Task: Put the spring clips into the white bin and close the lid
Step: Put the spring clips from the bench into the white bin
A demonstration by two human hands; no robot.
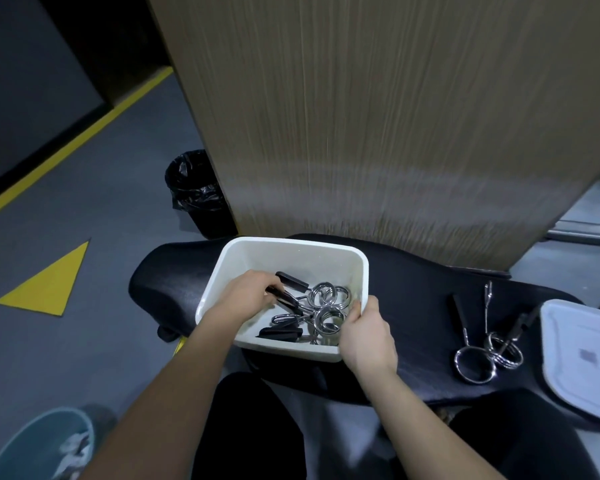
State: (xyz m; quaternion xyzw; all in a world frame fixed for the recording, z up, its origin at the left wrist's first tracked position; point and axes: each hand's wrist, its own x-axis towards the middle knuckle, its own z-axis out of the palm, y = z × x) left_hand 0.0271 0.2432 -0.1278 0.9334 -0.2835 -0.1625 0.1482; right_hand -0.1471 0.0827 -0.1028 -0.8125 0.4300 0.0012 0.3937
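The white bin [278, 252] sits open on a black padded bench [413, 282]. Inside it lie several chrome spring clips [328, 308] with black handles. My left hand [250, 294] reaches into the bin and its fingers are closed around the black handle of one spring clip. My right hand [368, 332] grips the bin's near right rim. Two more spring clips [489, 351] lie loose on the bench to the right of the bin. The white lid [582, 358] rests at the far right edge of the bench.
A wood-grain panel [378, 116] stands right behind the bench. A black trash can [196, 192] stands on the grey floor to the left. A blue-green waste bin [45, 445] is at the lower left. My dark-trousered legs [253, 431] are under the bench's near edge.
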